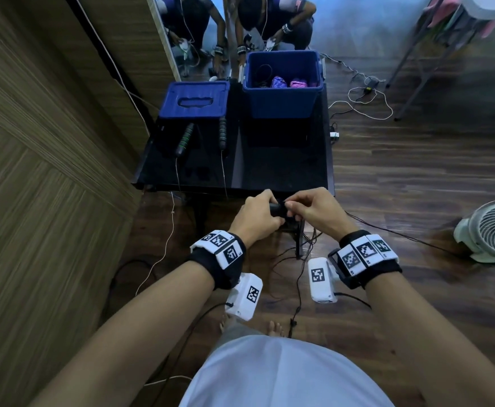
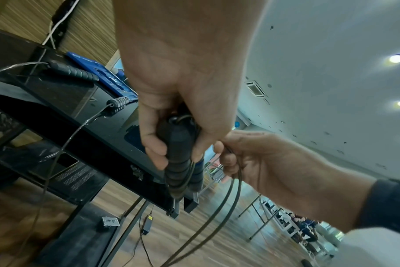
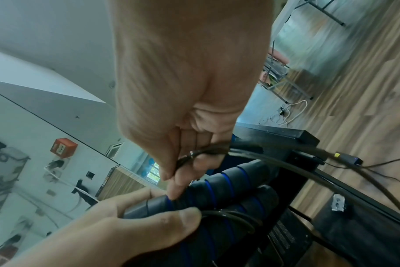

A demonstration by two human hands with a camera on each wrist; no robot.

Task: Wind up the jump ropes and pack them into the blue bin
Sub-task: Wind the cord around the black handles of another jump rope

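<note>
Head view: green-banded handles (image 1: 185,138) lie before blue lid (image 1: 194,99).

- Black wrist straps (image 1: 211,267), each bearing white blocks printed with black square codes
- White camera housings (image 1: 244,301) under both wrists, black cables trailing
- Pale shirt (image 1: 284,374); bare forearms, bare feet

A dark handle (image 1: 277,209) is gripped between the left hand (image 1: 255,218) and right hand (image 1: 313,211), just before the black table (image 1: 269,168). On it, 2 handles (image 1: 185,138) are laid beside a blue lid (image 1: 194,99) and bin (image 1: 281,92).
</note>
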